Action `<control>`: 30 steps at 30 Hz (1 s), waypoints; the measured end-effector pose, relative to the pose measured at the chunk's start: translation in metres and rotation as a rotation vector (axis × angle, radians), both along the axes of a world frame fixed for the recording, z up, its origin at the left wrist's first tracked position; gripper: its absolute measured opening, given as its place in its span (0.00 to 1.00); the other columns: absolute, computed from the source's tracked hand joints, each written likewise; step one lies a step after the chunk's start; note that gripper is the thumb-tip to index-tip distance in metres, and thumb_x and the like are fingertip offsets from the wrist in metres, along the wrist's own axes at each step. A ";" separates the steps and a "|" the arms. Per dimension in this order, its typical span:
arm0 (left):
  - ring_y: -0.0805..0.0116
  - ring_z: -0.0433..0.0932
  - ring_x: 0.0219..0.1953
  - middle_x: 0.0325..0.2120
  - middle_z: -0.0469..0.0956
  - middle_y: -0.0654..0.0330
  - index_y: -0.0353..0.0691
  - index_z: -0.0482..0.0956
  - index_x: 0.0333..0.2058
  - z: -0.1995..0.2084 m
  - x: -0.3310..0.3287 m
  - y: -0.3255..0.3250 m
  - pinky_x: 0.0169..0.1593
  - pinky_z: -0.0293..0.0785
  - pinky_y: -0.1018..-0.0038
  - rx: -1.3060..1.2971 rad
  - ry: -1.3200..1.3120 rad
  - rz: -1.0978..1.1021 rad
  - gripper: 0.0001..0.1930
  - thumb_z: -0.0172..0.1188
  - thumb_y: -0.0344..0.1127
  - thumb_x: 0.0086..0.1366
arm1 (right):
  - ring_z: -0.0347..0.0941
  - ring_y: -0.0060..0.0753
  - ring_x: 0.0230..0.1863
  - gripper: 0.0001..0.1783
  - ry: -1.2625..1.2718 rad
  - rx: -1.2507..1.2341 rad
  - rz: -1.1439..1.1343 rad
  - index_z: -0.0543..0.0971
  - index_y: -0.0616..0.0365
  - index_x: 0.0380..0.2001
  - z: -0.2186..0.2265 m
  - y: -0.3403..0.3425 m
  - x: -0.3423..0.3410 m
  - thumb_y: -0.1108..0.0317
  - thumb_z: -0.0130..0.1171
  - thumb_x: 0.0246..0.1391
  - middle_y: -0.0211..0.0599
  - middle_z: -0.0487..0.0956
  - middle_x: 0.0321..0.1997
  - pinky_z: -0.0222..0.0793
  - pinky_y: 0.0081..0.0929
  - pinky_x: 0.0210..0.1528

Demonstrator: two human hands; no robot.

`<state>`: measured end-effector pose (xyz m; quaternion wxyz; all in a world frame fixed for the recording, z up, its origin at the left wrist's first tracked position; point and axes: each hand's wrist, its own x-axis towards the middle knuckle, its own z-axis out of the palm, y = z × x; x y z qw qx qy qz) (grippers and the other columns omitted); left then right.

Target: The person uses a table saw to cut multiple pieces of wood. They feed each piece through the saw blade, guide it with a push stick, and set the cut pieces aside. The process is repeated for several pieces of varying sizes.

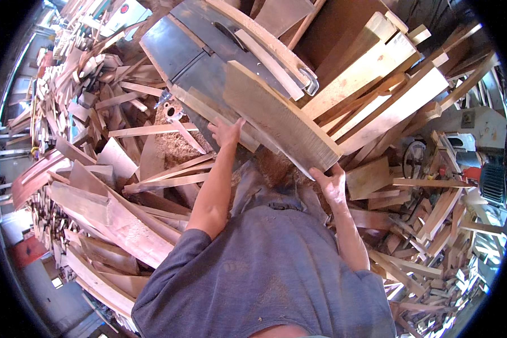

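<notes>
Wood scraps (117, 159) flank the metal table (166, 48) beneath the plank (279, 115).

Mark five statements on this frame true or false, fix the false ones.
1. The person's bare right hand holds the near end of a long, thick, pale wooden board. True.
2. The bare left hand holds a hammer. False: it rests at a narrower, flat wooden board; no hammer shows.
3. The thick board extends over a flat grey metal machine table. True.
4. The dark grey cloth T-shirt is long-sleeved. False: short-sleeved.
5. A large, curved, pale wooden piece lies to the person's left. True.
</notes>
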<state>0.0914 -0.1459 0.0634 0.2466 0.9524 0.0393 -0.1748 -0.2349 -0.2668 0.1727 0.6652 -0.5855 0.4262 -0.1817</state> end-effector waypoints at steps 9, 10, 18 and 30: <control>0.31 0.61 0.68 0.69 0.52 0.33 0.28 0.59 0.68 -0.011 -0.020 0.041 0.68 0.65 0.50 0.007 -0.078 -0.037 0.56 0.75 0.58 0.50 | 0.78 0.28 0.51 0.25 -0.047 0.031 0.031 0.80 0.70 0.54 -0.018 0.017 -0.013 0.74 0.72 0.53 0.41 0.85 0.50 0.73 0.29 0.58; 0.31 0.61 0.68 0.69 0.53 0.32 0.28 0.60 0.68 -0.018 -0.020 0.045 0.69 0.64 0.50 0.012 -0.107 -0.046 0.56 0.75 0.58 0.50 | 0.78 0.28 0.51 0.25 -0.057 0.028 0.040 0.80 0.70 0.55 -0.020 0.019 -0.015 0.74 0.71 0.54 0.40 0.85 0.51 0.73 0.29 0.58; 0.34 0.60 0.68 0.67 0.58 0.32 0.25 0.68 0.61 0.014 -0.045 0.034 0.70 0.58 0.48 0.037 -0.474 -0.373 0.42 0.70 0.53 0.60 | 0.80 0.30 0.52 0.27 -0.006 0.048 0.027 0.79 0.69 0.56 -0.038 0.027 -0.021 0.72 0.72 0.53 0.41 0.85 0.52 0.74 0.30 0.58; 0.35 0.66 0.64 0.63 0.67 0.34 0.23 0.70 0.60 -0.030 -0.026 -0.025 0.68 0.61 0.51 -0.312 -0.165 -0.268 0.38 0.67 0.50 0.62 | 0.79 0.44 0.56 0.38 -0.195 0.849 -0.276 0.68 0.58 0.67 -0.125 0.011 0.011 0.70 0.71 0.55 0.39 0.77 0.61 0.84 0.44 0.44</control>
